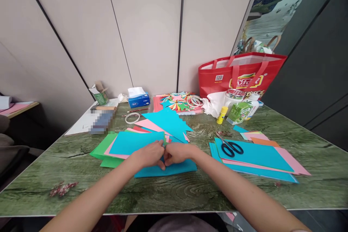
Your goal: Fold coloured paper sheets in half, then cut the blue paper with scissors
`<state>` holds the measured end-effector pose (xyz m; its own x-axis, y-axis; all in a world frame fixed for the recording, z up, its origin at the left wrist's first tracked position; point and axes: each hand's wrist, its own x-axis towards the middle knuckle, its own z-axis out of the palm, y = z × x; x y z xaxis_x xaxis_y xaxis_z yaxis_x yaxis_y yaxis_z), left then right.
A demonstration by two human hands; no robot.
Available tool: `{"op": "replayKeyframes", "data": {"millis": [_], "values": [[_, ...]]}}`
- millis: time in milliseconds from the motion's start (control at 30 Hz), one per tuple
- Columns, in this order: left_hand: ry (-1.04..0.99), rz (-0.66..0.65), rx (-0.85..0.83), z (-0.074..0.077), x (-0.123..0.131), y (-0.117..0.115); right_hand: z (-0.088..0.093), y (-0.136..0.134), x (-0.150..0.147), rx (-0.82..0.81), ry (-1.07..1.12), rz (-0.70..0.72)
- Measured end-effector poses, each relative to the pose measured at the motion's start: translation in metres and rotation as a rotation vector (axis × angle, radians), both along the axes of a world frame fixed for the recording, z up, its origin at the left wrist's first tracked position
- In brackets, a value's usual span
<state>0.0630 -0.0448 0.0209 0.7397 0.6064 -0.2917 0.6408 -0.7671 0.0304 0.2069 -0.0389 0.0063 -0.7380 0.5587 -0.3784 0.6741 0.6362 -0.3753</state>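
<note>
My left hand (150,154) and my right hand (178,152) meet at the table's middle, fingers curled and pinching a small blue paper piece (174,168) that lies on the green table (168,192). The fingertips of both hands press together over the paper's upper edge. Just behind the hands lies a stack of blue, pink and green sheets (127,144). Part of the blue piece is hidden under my hands.
Black-handled scissors (230,147) rest on blue and pink sheets (261,159) at the right. A red bag (239,74), a yellow glue stick (222,115), folded paper shapes (178,102), tape rings (132,117) and a tissue box (138,98) stand along the back.
</note>
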Motion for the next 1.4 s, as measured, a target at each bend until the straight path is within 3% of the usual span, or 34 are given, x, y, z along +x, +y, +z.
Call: {"op": "replayKeyframes", "data": {"millis": [133,367,567,867,1167,1400], "values": [[-0.006,0.014,-0.011,-0.005,0.0,-0.005,-0.002,-0.006,-0.005,-0.018,-0.023,0.031],[-0.003,0.02,0.069,-0.021,-0.004,-0.01,0.006,-0.027,-0.006,0.006,-0.09,-0.062],[0.058,0.041,0.057,-0.02,-0.004,-0.013,0.011,-0.046,-0.004,0.095,-0.104,-0.149],[0.019,0.022,0.096,-0.017,-0.003,-0.012,0.011,-0.06,0.019,0.078,-0.121,-0.227],[0.06,0.152,0.156,-0.02,0.015,-0.018,0.013,-0.062,0.042,0.107,-0.219,-0.262],[0.064,0.236,0.129,-0.018,0.0,-0.025,0.02,-0.062,0.052,0.089,-0.284,-0.277]]}}
